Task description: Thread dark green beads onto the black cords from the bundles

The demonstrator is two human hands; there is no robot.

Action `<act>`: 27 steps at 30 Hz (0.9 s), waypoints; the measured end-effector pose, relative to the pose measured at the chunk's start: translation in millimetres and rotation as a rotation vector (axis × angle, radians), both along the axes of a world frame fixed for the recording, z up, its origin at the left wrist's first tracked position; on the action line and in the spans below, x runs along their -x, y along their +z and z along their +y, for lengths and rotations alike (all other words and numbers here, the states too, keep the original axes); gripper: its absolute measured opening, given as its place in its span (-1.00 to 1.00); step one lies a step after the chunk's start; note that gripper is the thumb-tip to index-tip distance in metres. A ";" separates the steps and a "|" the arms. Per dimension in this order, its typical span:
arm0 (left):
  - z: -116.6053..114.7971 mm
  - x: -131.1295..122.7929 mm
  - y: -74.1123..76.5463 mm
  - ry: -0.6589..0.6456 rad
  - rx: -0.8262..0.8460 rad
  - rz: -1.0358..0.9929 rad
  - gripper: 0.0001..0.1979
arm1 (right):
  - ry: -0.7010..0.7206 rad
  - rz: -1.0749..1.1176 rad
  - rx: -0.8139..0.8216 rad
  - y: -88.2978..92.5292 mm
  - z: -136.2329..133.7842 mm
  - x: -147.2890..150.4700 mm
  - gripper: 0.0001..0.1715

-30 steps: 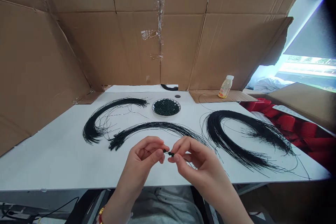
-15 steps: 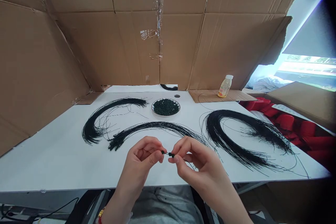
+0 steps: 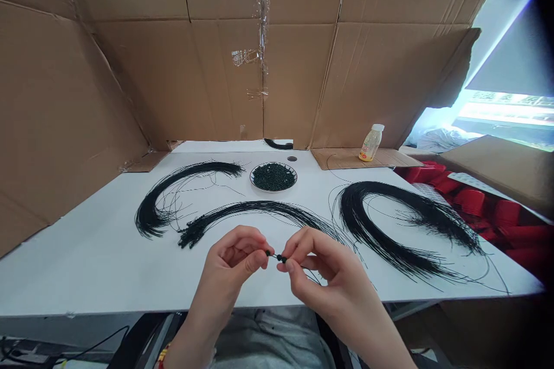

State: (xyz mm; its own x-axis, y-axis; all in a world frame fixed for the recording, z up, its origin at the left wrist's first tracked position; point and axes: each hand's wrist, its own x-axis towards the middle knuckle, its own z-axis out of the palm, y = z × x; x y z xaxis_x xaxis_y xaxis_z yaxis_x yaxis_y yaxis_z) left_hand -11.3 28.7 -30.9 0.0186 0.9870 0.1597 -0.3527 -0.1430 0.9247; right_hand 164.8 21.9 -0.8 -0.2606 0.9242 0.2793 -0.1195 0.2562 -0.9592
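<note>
Between thumb and forefinger, my left hand [image 3: 236, 259] pinches a small dark bead at one end of a thin cord. My right hand [image 3: 320, 268] is closed on the same cord beside a pair of dark beads [image 3: 281, 259]. A short stretch of cord spans the small gap between the fingertips, and its tail trails out under my right fingers. Just behind my hands a long bundle of black cords [image 3: 259, 206] curves over the white table [image 3: 108, 265], with dark beaded ends at its left. Farther back stands a round dish of dark beads [image 3: 273, 176].
Another bundle of black cords [image 3: 151, 204] curves at the left, and a thick one [image 3: 359, 213] at the right. Cardboard walls [image 3: 208, 81] enclose the table's back and left. A small bottle [image 3: 371, 143] stands at the back right. Red items [image 3: 471, 202] lie beyond the right edge.
The paired beads at my right fingertips have tilted and shifted slightly down. Both hands keep almost the same place and grip.
</note>
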 end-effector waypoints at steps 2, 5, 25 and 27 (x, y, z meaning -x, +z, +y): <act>-0.9 0.3 2.0 0.034 -0.002 0.034 -0.82 | 0.006 -0.023 -0.006 0.1 0.4 -1.2 -0.81; -2.6 4.2 6.7 0.105 -0.036 0.155 -0.86 | 0.034 -0.092 -0.028 0.7 1.4 -4.3 -0.80; -11.3 9.6 20.8 0.151 -0.125 0.445 -0.93 | 0.071 -0.238 -0.059 0.8 2.5 -9.2 -0.82; -11.1 10.1 20.4 0.148 -0.132 0.446 -0.93 | 0.067 -0.246 -0.062 0.0 2.5 -9.1 -0.83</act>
